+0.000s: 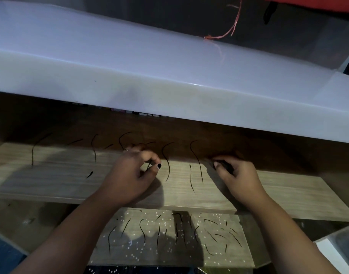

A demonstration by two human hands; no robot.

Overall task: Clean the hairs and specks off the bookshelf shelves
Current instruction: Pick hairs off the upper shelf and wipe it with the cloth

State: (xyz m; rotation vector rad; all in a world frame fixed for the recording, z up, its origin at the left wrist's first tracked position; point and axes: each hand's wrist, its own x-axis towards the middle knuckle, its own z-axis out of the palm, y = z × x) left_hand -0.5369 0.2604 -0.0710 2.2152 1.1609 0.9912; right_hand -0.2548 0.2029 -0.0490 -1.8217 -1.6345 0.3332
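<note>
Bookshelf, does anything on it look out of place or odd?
Yes. Dark hairs lie across the wooden middle shelf, the lower shelf carries hairs plus white specks, and a stray orange thread trails onto the white top.

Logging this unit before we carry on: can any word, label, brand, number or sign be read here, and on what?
None can be read.
White glossy top board, pale wooden upper shelf, pale wooden lower shelf: no print.
Dark curved hairs on both shelves: not writing.
Small coloured shapes under the top board: too blurred to tell.
Dark object gripped in the right hand: no label visible.
</note>
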